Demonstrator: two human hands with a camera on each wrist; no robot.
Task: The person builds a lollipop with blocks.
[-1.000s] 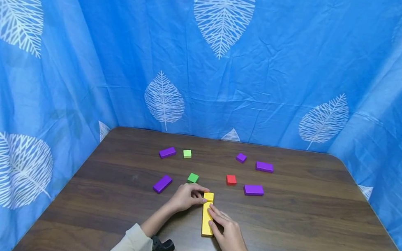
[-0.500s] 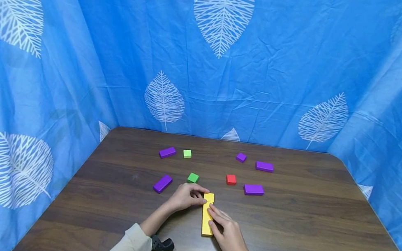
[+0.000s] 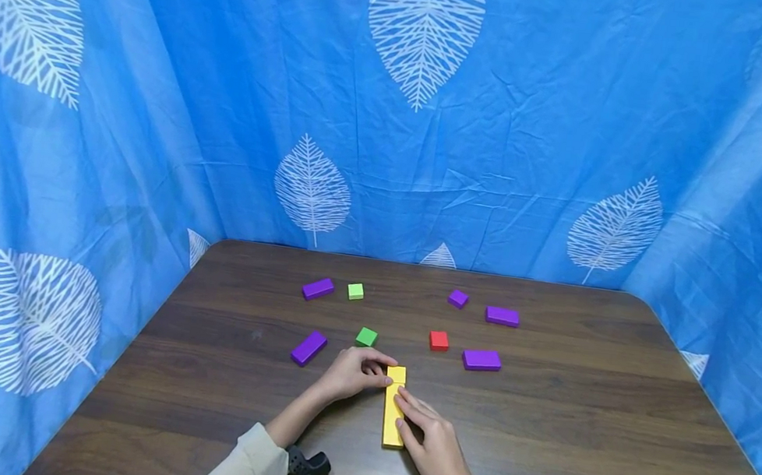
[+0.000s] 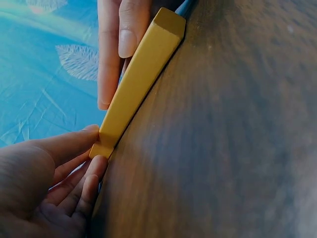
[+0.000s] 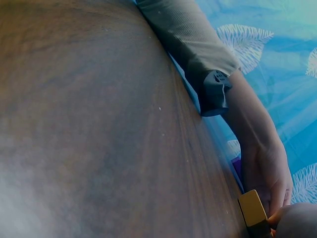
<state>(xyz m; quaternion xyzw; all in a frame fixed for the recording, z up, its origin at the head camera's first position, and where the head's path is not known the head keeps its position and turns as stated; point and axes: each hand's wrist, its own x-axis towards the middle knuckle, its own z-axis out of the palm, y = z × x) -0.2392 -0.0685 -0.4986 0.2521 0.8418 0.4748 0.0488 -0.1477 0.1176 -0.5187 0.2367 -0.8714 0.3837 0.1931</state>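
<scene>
Left hand pinches small yellow block; right hand, fingers nearly straight, touches long yellow block; seemingly aligning them; letting go wants gentleness.

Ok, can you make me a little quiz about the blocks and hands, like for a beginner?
1. How many purple blocks lie on the table?
2. Fill in: the small yellow block is held by the ____ hand.
3. Pick one. The right hand touches:
A) the red block
B) the long yellow block
C) the light green block

Key:
1. Five.
2. Left hand.
3. B.
</scene>
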